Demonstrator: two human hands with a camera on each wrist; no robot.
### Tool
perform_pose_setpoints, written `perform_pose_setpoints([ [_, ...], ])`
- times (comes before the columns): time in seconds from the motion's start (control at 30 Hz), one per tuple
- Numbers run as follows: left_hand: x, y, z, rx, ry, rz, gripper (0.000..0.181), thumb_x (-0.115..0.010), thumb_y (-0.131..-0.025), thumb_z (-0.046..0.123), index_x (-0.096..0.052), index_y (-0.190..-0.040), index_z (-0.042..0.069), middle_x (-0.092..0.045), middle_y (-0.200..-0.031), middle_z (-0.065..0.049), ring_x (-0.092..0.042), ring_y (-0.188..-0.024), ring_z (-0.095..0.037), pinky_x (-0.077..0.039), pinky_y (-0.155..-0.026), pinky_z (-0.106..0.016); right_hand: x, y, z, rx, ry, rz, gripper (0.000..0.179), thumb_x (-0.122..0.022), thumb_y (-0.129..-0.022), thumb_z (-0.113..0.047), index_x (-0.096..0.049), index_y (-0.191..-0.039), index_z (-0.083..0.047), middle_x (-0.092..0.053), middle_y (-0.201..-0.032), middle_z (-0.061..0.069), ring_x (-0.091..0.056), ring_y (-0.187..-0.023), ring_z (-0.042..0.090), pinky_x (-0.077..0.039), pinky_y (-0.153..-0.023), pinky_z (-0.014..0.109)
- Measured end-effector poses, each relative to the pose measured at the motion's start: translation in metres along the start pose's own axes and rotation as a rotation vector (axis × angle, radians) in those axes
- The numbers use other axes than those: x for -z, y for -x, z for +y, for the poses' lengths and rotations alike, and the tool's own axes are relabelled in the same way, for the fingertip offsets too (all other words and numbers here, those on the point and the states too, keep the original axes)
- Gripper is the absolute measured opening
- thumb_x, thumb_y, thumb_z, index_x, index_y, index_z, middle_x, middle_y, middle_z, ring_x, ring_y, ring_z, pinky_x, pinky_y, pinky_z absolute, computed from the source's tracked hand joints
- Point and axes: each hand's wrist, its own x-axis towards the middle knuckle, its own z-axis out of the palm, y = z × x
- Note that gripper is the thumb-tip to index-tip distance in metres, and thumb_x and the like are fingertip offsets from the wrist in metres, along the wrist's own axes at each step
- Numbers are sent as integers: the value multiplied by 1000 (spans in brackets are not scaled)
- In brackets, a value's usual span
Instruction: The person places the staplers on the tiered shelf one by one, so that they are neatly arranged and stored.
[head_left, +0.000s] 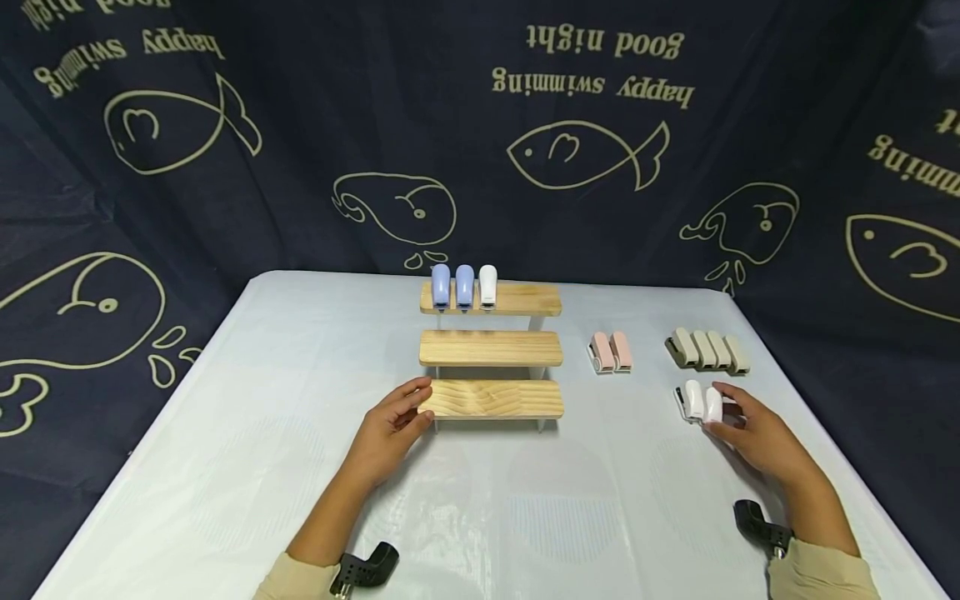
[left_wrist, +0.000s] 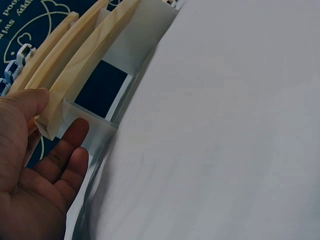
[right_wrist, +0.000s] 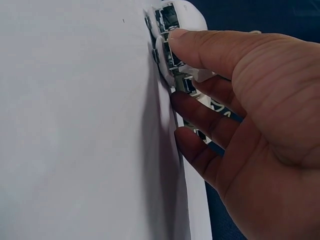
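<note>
Two white mini staplers (head_left: 693, 401) stand side by side at the right of the table. My right hand (head_left: 757, 437) pinches the right-hand one (head_left: 713, 406) between thumb and fingers; the right wrist view shows the thumb (right_wrist: 192, 45) against its metal front. A three-step wooden display stand (head_left: 491, 400) is in the middle. My left hand (head_left: 386, 433) holds the left end of its lowest board, thumb on the wood (left_wrist: 57, 102) and fingers lower, by the clear support. On the top step are two lavender staplers (head_left: 464, 287) and a white stapler (head_left: 487, 286).
Two pink staplers (head_left: 611, 352) are right of the stand. Several grey-green staplers (head_left: 708, 350) form a row behind the white pair. A white cloth covers the table (head_left: 300, 467), and a dark printed curtain (head_left: 465, 100) hangs behind it.
</note>
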Motion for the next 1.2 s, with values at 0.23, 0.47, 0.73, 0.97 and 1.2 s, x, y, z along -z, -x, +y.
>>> perform_pose_setpoints([
  [0.23, 0, 0, 0, -6, 7, -1, 45, -69, -96, 15, -58, -137, 1, -51, -146, -1, -48, -132, -23, -48, -101, -34, 0, 0, 0, 4, 23, 24, 71, -73, -92, -14, -33, -146, 10, -49, -131, 40, -54, -114, 54, -54, -78, 33],
  [0.47, 1, 1, 0, -8, -6, -2, 44, -69, -96, 13, -58, -136, 0, -50, -147, -3, -48, -133, -23, -48, -101, -35, 1, 4, -1, -42, 0, 45, 71, -70, -95, -18, -31, -148, 8, -48, -132, 40, -54, -113, 54, -54, -70, 36],
  [0.73, 0, 0, -2, -12, 5, 3, 43, -69, -96, 13, -59, -136, 1, -51, -147, -2, -48, -133, -22, -47, -102, -35, 9, 4, -8, -9, -39, 122, 70, -71, -95, -19, -34, -147, 8, -46, -135, 39, -53, -113, 56, -54, -77, 36],
  [0.97, 0, 1, -4, -13, 9, 8, 43, -69, -96, 14, -60, -135, 1, -51, -146, -1, -49, -132, -22, -48, -101, -35, 13, 5, -23, 80, -113, 210, 66, -75, -90, -8, -41, -143, 9, -51, -131, 34, -52, -98, -9, -45, -68, 5],
  [1.2, 1, 1, -4, -26, 9, 10, 42, -69, -96, 14, -60, -135, 1, -52, -146, -3, -48, -132, -22, -48, -102, -36, 12, 5, -45, 124, -178, 206, 65, -75, -89, -4, -42, -144, 8, -52, -129, 33, -47, -94, -16, -47, -70, 6],
])
